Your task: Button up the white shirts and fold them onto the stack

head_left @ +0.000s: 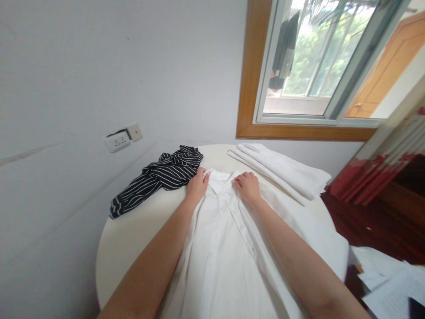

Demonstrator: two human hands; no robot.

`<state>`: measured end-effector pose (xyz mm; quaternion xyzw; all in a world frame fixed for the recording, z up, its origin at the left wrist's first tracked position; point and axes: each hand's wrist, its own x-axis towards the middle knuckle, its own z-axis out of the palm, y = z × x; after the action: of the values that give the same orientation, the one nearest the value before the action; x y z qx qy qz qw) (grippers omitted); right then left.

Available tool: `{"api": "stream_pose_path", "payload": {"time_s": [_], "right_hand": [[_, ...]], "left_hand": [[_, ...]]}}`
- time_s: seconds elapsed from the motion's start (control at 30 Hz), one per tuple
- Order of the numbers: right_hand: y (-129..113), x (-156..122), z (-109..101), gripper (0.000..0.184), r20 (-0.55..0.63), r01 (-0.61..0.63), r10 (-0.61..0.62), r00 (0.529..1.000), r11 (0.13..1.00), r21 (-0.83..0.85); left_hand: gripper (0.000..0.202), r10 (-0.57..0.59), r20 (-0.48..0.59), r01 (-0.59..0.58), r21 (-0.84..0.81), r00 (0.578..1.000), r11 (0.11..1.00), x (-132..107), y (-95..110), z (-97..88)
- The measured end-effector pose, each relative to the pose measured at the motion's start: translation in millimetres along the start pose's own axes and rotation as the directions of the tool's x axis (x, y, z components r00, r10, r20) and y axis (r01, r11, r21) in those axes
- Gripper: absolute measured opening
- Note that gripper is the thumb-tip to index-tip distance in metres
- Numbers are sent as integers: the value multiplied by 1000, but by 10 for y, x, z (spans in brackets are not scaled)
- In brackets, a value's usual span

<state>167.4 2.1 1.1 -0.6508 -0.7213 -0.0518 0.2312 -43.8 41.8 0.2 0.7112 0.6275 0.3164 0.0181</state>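
On the table (133, 235), left hand (197, 186) and right hand (247, 187) each pinch the white shirt (226, 248) collar.

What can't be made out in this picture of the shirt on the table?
Head view:
white shirt: hem cut off by bottom edge.
left hand, right hand: fingertips curl into collar, grip unclear.
striped garment: crumpled, kind unclear.
papers: print too small, cut by corner.

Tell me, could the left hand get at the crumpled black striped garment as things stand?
Probably yes: the left hand rests on the white cloth shirt, right beside the crumpled black striped garment; nothing lies between.
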Motion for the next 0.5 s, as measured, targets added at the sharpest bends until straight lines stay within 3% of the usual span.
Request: {"api": "stream_pose_path", "payload": {"time_s": [0.1, 0.33, 0.5], "right_hand": [[157, 25, -13, 31, -59, -89, 86, 995, 995, -53], [281, 64, 132, 48, 36, -188, 189, 981, 982, -23], [359, 149, 159, 37, 99, -235, 231, 968, 972, 29]], "left_hand": [[27, -12, 8, 12, 62, 1000, 998, -27, 48, -24], [24, 1, 15, -2, 16, 1000, 1000, -35, 42, -24], [20, 27, -8, -27, -100, 1000, 995, -24, -2, 5]]}}
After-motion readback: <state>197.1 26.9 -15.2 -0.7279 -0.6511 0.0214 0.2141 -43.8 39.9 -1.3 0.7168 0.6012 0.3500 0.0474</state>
